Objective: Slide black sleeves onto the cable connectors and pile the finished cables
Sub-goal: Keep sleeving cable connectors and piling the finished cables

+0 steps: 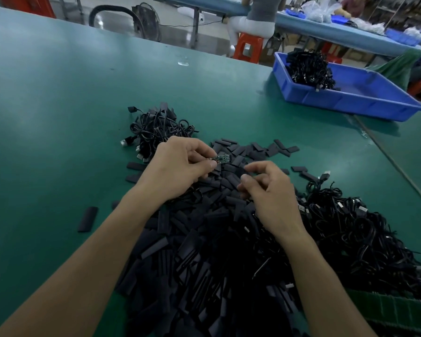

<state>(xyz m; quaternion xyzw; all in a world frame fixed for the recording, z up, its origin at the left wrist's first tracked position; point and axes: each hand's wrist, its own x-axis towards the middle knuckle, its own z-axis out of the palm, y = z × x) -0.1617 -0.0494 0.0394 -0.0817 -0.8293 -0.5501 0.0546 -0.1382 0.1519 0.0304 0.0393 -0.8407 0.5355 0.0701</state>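
a small green connector board (223, 158) points right, roughly level, pinched in the left hand (178, 166) over the heap. flat black sleeves (204, 239) lie loose from centre to near edge. a tangled pile of black-sleeved cables (156, 127) sits just far-left of them, and a larger cable tangle (350, 227) lies near right.

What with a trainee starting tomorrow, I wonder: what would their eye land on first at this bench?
The big heap of black sleeves spilling across the green table toward the viewer, with a tangle of black cables at its right. At the centre, the left hand pinches a small green circuit board while the right hand hovers beside it. A blue bin sits far right.
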